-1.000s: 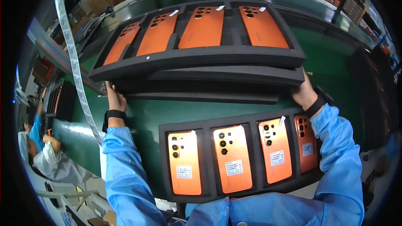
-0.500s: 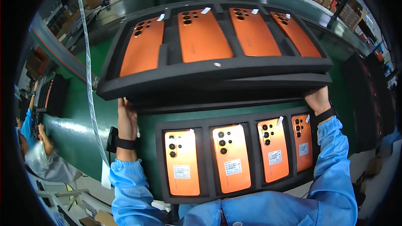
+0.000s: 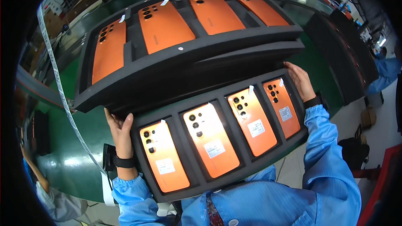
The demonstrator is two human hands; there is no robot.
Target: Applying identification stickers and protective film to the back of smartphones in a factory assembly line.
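Note:
A black foam tray (image 3: 175,114) lies nearest me, with several orange phones (image 3: 211,140) in its slots, backs up, each with a white label and a small tab. Beyond it sits a thick black foam tray (image 3: 138,63) with several more orange phones (image 3: 165,27). It appears to rest on another dark tray, partly hidden. My left hand (image 3: 120,132) is at the near tray's far left corner, thumb apart, fingertips close under the farther tray's edge. At the near tray's right end, my right hand (image 3: 300,83) has its fingers stretched out, touching or nearly touching the corner.
The trays are on a green work surface (image 3: 79,138). A stack of dark trays (image 3: 335,58) stands at the right. A pale strap (image 3: 58,75) hangs at the left. Another person's arm (image 3: 35,169) shows at far left, and a blue sleeve (image 3: 385,73) at far right.
Both hands have come away from the farther trays' lower edge toward the near tray's ends. The view has turned, so the trays appear tilted and shifted left.

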